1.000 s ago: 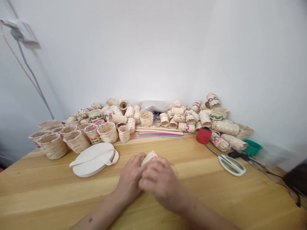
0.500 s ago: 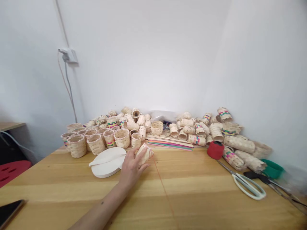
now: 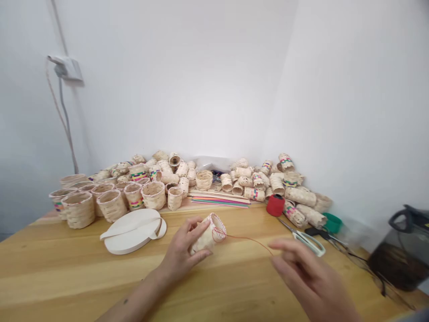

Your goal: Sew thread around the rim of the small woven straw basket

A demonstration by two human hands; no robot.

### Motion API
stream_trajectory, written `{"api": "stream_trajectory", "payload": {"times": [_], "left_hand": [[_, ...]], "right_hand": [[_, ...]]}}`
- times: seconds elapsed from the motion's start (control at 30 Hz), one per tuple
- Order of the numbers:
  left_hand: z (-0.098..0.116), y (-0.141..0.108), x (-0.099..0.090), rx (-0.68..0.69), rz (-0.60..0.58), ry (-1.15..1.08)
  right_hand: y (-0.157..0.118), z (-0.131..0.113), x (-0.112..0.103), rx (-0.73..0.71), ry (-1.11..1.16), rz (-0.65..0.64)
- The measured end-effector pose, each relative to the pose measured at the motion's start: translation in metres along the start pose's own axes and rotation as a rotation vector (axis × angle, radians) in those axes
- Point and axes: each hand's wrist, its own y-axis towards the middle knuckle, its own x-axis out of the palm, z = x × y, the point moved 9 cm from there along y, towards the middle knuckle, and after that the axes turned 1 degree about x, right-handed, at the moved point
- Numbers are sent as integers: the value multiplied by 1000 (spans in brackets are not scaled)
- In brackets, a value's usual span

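Observation:
My left hand (image 3: 182, 246) is wrapped round a small woven basket (image 3: 205, 237), tilted with its mouth toward the right. Red stitches run round the basket's rim. From that rim a red thread (image 3: 250, 238) stretches right to the fingertips of my right hand (image 3: 306, 277), whose thumb and fingers are closed together. Motion blurs this hand; a needle cannot be made out. Left of the basket lies a roll of white tape (image 3: 129, 230) with a loose end across it.
Woven baskets (image 3: 78, 209) stand at the back left, with more piled along the wall. Coloured strips (image 3: 219, 201) lie at the middle back. A red thread spool (image 3: 275, 205), scissors (image 3: 311, 243), a green tape roll (image 3: 332, 222) and a dark translucent container (image 3: 398, 252) are on the right.
My right hand has come into view at the lower right. The basket is turned with its mouth more visible, and the thread now runs sideways. The view has shifted right.

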Motion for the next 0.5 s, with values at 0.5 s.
{"api": "stream_trajectory", "payload": {"times": [0.5], "left_hand": [[1,-3,9,61,-56,171]], "right_hand": [[53,9,99,58,73,-367]]}}
